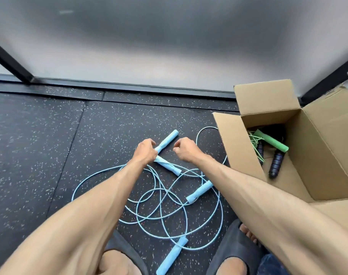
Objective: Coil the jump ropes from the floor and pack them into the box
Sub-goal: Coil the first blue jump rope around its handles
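As you reached down over the speckled floor [40, 145], your left hand [145, 153] clasped the ends of two pale blue handles [167, 140]; your right hand [184, 150], just beside, was clenched with nothing seen in it. Blue rope [161, 195] lay tangled below, two further handles [200, 190] among its loops. At right, the open cardboard box [230, 143] held a green rope [271, 140] and black handles [276, 163].

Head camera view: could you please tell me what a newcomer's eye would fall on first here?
The tangle of light blue jump ropes sprawled on the dark speckled floor at centre stands out first. At its far edge, the left hand grips two blue handles while the right hand is curled beside it. At right, an open cardboard box already holds a green-handled rope and black handles.
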Motion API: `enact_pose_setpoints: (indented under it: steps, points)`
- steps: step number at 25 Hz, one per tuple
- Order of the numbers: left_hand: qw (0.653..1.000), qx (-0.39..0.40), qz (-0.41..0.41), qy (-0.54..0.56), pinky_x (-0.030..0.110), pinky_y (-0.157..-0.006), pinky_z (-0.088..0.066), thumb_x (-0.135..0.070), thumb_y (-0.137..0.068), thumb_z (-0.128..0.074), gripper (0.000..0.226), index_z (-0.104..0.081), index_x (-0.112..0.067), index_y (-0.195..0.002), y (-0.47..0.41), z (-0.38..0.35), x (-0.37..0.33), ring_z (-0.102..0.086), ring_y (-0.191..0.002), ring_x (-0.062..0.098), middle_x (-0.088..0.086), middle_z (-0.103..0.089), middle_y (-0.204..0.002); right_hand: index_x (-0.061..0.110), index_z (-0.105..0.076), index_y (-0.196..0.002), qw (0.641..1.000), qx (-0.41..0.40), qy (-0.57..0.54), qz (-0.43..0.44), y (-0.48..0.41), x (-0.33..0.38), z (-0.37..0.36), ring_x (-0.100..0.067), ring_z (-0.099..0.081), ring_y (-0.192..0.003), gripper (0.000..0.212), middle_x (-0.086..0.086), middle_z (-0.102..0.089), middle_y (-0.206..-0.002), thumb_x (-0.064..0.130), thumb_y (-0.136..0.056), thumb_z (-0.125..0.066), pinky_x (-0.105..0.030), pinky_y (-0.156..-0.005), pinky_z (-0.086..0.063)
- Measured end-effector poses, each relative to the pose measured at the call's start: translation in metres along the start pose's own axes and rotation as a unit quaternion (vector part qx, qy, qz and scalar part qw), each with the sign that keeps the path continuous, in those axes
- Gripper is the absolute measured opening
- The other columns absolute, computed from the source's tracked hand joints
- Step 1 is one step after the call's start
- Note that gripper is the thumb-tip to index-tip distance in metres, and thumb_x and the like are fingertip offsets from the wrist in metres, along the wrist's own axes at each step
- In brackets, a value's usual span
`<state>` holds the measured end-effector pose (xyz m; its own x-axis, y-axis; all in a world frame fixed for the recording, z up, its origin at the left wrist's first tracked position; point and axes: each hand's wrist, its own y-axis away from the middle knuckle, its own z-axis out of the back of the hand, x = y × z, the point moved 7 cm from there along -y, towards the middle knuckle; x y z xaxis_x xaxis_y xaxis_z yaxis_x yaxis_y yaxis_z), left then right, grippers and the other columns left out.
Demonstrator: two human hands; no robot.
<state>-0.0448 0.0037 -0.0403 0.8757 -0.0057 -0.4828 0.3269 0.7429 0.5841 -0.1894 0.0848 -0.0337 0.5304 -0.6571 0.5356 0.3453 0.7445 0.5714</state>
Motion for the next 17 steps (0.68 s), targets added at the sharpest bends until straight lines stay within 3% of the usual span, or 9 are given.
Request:
enact_pose_setpoints:
  steps: [2, 5, 7, 9, 11, 14, 17]
  points:
    - [1.0, 0.016, 0.002, 0.015, 0.032, -0.105, -0.041, 0.0, -0.088, -0.051, 0.051, -0.051, -0.005, -0.139, -0.018, -0.006, 0.008, -0.053, -0.127, 0.03, 0.017, -0.056, -0.137, -0.002, -0.067, -0.091, 0.995, 0.02, -0.07, -0.065, -0.024, -0.011, -0.02, -0.041, -0.068, -0.096, 0.018, -0.017, -0.068, -0.088, 0.009, -0.086, -0.054, -0.043, -0.085, -0.056]
    - [0.998, 0.035, 0.0, 0.054, 0.031, -0.109, -0.039, 0.002, -0.089, -0.048, 0.051, -0.049, -0.002, -0.14, -0.042, -0.02, 0.016, -0.053, -0.128, 0.028, 0.017, -0.056, -0.138, -0.004, -0.06, -0.115, 0.964, 0.032, -0.224, -0.141, -0.039, -0.014, -0.042, -0.038, -0.069, -0.1, 0.027, -0.014, -0.063, -0.088, -0.003, -0.09, -0.051, -0.05, -0.089, -0.056]
    - [0.996, 0.047, 0.003, 0.073, 0.027, -0.1, -0.042, 0.001, -0.088, -0.046, 0.04, -0.061, -0.004, -0.125, -0.05, -0.029, 0.019, -0.059, -0.111, 0.024, 0.013, -0.064, -0.118, 0.0, -0.058, -0.117, 0.938, 0.027, -0.308, -0.159, -0.039, -0.008, -0.051, -0.032, -0.067, -0.105, 0.029, -0.011, -0.063, -0.093, -0.008, -0.091, -0.046, -0.049, -0.089, -0.057]
    - [0.996, 0.043, 0.003, 0.073, 0.027, -0.08, -0.041, -0.008, -0.084, -0.049, 0.02, -0.067, -0.014, -0.089, -0.056, -0.034, 0.022, -0.05, -0.085, 0.02, 0.006, -0.056, -0.09, 0.001, -0.062, -0.101, 0.921, 0.024, -0.354, -0.158, -0.036, -0.001, -0.056, -0.032, -0.066, -0.109, 0.025, -0.017, -0.067, -0.106, -0.011, -0.089, -0.044, -0.048, -0.089, -0.057]
    - [0.995, 0.039, -0.002, 0.096, 0.03, -0.072, -0.041, -0.016, -0.084, -0.056, 0.017, -0.072, -0.01, -0.083, -0.054, -0.034, 0.022, -0.048, -0.076, 0.02, 0.007, -0.06, -0.08, 0.007, -0.062, -0.083, 0.913, 0.026, -0.379, -0.151, -0.028, 0.006, -0.054, -0.033, -0.069, -0.099, 0.027, -0.023, -0.069, -0.11, -0.013, -0.085, -0.044, -0.049, -0.089, -0.057]
    - [0.99, 0.025, -0.012, 0.139, 0.027, -0.068, -0.044, -0.02, -0.09, -0.066, 0.016, -0.075, -0.007, -0.097, -0.041, -0.02, 0.012, -0.057, -0.076, 0.018, 0.008, -0.069, -0.084, 0.0, -0.065, -0.11, 0.919, 0.016, -0.38, -0.105, -0.021, 0.026, -0.036, -0.029, -0.066, -0.088, 0.037, -0.024, -0.069, -0.111, -0.018, -0.083, -0.048, -0.048, -0.087, -0.057]
    - [0.987, -0.008, -0.029, 0.157, 0.023, -0.064, -0.047, -0.024, -0.091, -0.068, 0.02, -0.072, -0.008, -0.103, -0.022, 0.02, -0.012, -0.061, -0.08, 0.016, 0.005, -0.071, -0.091, 0.001, -0.05, -0.135, 0.92, 0.018, -0.385, -0.074, -0.004, 0.047, -0.011, -0.028, -0.065, -0.095, 0.051, -0.018, -0.064, -0.115, -0.014, -0.086, -0.052, -0.05, -0.091, -0.056]
